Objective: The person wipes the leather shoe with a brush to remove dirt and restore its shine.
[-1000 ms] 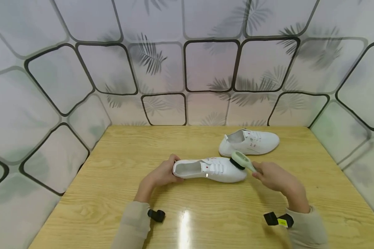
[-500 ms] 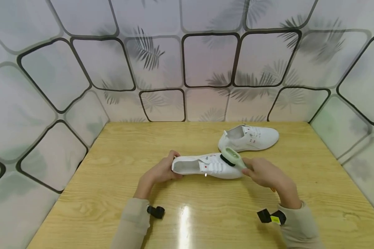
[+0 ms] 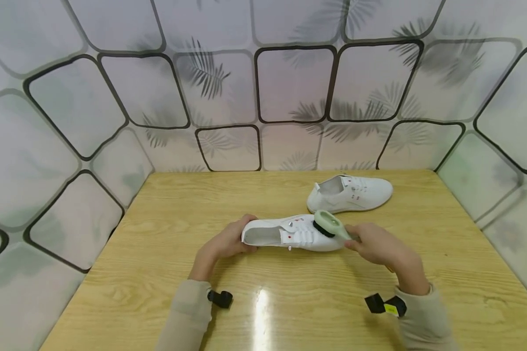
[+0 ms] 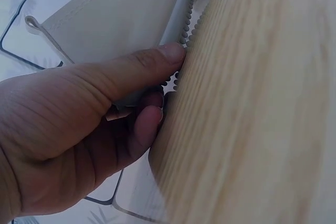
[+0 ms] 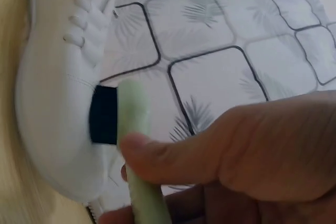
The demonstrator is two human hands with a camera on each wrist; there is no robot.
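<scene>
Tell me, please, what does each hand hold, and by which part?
The left hand holds the nearer shoe by its heel end; the right hand holds the brush by its handle.

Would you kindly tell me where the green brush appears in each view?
Head: the green brush is below and right of centre.
Left wrist: not in it.
Right wrist: brush left of centre, running to the bottom edge.
Shared landmark: the white shoe in the left hand.
</scene>
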